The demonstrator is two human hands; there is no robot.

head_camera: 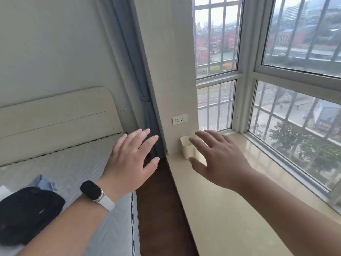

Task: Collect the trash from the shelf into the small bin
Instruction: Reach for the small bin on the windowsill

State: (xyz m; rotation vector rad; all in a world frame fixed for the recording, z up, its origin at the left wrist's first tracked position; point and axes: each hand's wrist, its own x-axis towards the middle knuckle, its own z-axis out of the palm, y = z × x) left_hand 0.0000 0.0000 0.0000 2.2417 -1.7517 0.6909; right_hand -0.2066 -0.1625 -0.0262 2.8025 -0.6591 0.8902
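Observation:
A small cream plastic bin [186, 147] stands upright on the beige stone window shelf [227, 209], in the corner against the wall. My right hand [219, 159] hovers over the shelf with fingers spread, its fingertips partly covering the bin's right side; it holds nothing. My left hand [132, 163], with a black watch on the wrist, is raised over the edge of the bed and the floor gap, fingers apart and empty. No trash shows on the visible part of the shelf.
A bed [73, 163] with a light quilted cover lies to the left, with a black bag [27, 213] on it. A strip of dark wood floor [158, 209] separates bed and shelf. A barred window [295, 108] borders the shelf on the right; a wall socket [179, 119] sits above the bin.

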